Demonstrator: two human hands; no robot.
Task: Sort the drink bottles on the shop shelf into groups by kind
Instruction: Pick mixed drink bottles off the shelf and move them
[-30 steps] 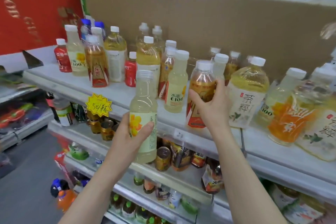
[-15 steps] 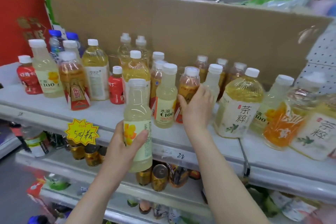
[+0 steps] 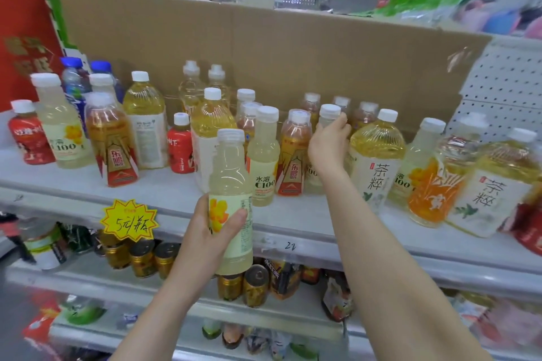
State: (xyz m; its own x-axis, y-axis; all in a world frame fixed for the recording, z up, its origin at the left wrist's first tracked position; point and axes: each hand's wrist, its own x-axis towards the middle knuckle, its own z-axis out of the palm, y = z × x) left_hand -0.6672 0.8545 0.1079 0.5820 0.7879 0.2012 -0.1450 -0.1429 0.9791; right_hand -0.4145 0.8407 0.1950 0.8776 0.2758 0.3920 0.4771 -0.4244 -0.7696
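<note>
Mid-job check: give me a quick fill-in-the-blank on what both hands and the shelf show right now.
1. The ___ hand holds a pale bottle off the shelf.
2. The right hand grips a standing bottle with a ___ cap.
3. The star-shaped price tag is ___.
Missing: left; white; yellow.

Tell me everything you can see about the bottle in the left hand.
The bottle is clear plastic, filled with a pale, cloudy yellow drink. It has a ribbed whitish cap and a cream label printed with a yellow flower shape and small text. It is upright in the air, in front of the shelf edge, resting on nothing. The left hand grips it round the label, thumb in front. The right hand holds a second bottle instead.
</note>
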